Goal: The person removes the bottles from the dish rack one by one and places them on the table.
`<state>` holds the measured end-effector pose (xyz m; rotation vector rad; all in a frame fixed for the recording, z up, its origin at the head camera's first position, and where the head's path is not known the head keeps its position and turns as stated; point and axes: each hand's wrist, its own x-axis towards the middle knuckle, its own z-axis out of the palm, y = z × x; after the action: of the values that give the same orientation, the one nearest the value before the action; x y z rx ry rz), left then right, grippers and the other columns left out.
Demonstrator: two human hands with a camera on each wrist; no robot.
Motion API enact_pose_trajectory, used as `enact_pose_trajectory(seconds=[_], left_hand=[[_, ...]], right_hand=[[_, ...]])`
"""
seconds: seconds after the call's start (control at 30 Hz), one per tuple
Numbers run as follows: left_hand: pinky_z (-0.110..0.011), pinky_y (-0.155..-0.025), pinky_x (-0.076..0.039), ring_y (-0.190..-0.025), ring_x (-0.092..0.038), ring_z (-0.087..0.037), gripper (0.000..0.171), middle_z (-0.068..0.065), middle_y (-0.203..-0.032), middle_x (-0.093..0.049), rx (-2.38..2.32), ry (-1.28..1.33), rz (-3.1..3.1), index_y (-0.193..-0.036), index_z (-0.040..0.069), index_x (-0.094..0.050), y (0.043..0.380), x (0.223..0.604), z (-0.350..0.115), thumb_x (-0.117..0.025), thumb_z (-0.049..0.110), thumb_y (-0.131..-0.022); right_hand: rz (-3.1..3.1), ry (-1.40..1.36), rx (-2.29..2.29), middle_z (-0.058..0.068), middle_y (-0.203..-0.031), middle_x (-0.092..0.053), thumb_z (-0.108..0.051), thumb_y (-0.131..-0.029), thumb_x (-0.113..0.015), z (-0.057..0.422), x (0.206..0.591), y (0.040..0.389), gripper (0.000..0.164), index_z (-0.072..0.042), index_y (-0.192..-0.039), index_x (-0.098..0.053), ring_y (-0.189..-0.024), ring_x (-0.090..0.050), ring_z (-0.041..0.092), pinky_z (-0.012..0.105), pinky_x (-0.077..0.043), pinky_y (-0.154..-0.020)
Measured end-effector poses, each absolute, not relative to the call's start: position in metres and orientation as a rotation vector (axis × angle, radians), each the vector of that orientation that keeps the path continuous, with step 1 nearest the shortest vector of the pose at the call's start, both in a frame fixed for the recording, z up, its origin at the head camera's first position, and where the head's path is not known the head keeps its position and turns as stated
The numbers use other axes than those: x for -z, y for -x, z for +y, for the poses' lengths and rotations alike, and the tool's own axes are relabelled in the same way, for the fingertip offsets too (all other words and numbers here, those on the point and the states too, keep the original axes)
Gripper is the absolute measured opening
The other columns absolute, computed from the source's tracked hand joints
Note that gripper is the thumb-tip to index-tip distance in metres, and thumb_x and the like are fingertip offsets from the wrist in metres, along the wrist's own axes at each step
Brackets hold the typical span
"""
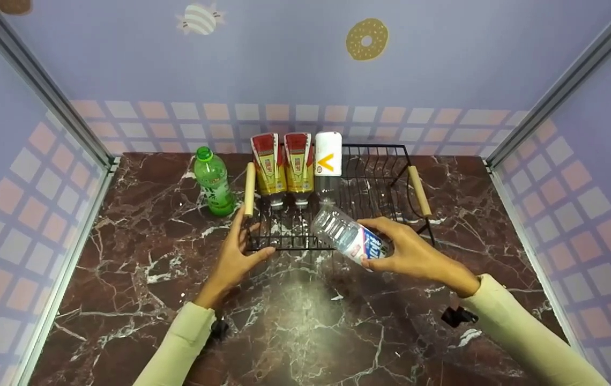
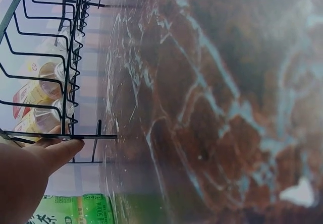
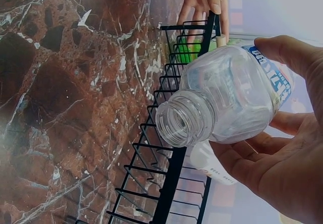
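My right hand (image 1: pixel 407 249) grips a clear plastic bottle (image 1: pixel 345 233) with a blue and white label, tilted over the front of a black wire rack (image 1: pixel 370 195). Its uncapped mouth (image 3: pixel 176 120) faces the camera in the right wrist view. My left hand (image 1: pixel 233 260) holds the rack's near left corner between thumb and fingers, below a wooden handle (image 1: pixel 250 187). Inside the rack, side by side, are two bottles with red and yellow labels, one left (image 1: pixel 269 163) and one right (image 1: pixel 299 163), and a white-labelled bottle (image 1: pixel 328 153).
A green bottle (image 1: pixel 214 185) without a visible cap stands left of the rack. The rack's right wooden handle (image 1: pixel 419 190) leans outward. The dark marbled counter (image 1: pixel 305 321) is enclosed by purple panels at the back (image 1: pixel 284 69) and both sides.
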<state>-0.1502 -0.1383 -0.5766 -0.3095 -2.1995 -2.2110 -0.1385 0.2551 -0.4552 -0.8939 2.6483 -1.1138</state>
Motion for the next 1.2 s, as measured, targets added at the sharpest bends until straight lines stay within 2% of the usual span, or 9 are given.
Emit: enact_pose_trajectory(seconds=[0.2,0.53,0.6,0.87,1.07,1.2], left_hand=[[-0.065,-0.129,-0.031,-0.156,-0.041,-0.052,0.124,-0.029,-0.178,-0.02,2.206,0.322,-2.212,-0.178,0.009,-0.006,0.151,0.575,-0.14,-0.091,0.0,-0.088],[-0.065,-0.13,-0.03,-0.157,-0.04,-0.05,0.124,-0.022,-0.183,-0.009,2.196,0.333,-2.223,-0.178,0.013,-0.006,0.151,0.576,-0.141,-0.091,0.002,-0.089],[-0.064,-0.13,-0.031,-0.157,-0.04,-0.049,0.124,-0.023,-0.182,-0.01,2.194,0.326,-2.226,-0.178,0.013,-0.007,0.151,0.576,-0.141,-0.091,0.002,-0.088],[-0.063,-0.13,-0.032,-0.157,-0.041,-0.047,0.124,-0.024,-0.181,-0.014,2.174,0.317,-2.247,-0.178,0.011,-0.007,0.152,0.576,-0.142,-0.092,0.003,-0.088],[-0.063,-0.13,-0.031,-0.158,-0.039,-0.048,0.121,-0.027,-0.177,-0.026,2.022,0.296,-2.344,-0.177,0.009,-0.014,0.148,0.57,-0.143,-0.094,0.008,-0.087],[-0.062,-0.129,-0.033,-0.158,-0.038,-0.05,0.115,-0.028,-0.177,-0.025,1.929,0.315,-2.368,-0.175,0.003,-0.02,0.147,0.568,-0.144,-0.094,0.009,-0.088]], right_hand=[[2.66,0.903,1.057,0.012,-0.135,-0.071,-0.023,-0.085,-0.095,0.254,0.459,0.136,0.082,-0.004,-0.156,-0.058,-0.106,-0.068,0.023,0.037,-0.064,-0.087],[2.628,0.936,1.037,0.011,-0.138,-0.069,-0.022,-0.085,-0.094,0.251,0.462,0.133,0.083,-0.008,-0.158,-0.057,-0.108,-0.067,0.023,0.034,-0.065,-0.084],[2.629,0.943,1.021,0.013,-0.139,-0.068,-0.021,-0.085,-0.094,0.25,0.462,0.132,0.083,-0.006,-0.158,-0.057,-0.108,-0.067,0.024,0.035,-0.065,-0.084],[2.651,0.994,0.912,0.017,-0.145,-0.066,-0.024,-0.087,-0.093,0.246,0.46,0.13,0.084,-0.004,-0.159,-0.055,-0.124,-0.065,0.032,0.051,-0.063,-0.1],[2.665,1.018,0.813,0.016,-0.151,-0.062,-0.026,-0.086,-0.094,0.244,0.453,0.128,0.087,-0.005,-0.16,-0.055,-0.136,-0.061,0.034,0.054,-0.054,-0.116],[2.667,1.037,0.787,0.015,-0.154,-0.06,-0.026,-0.086,-0.095,0.243,0.45,0.127,0.086,-0.004,-0.16,-0.055,-0.141,-0.058,0.034,0.055,-0.05,-0.121]])
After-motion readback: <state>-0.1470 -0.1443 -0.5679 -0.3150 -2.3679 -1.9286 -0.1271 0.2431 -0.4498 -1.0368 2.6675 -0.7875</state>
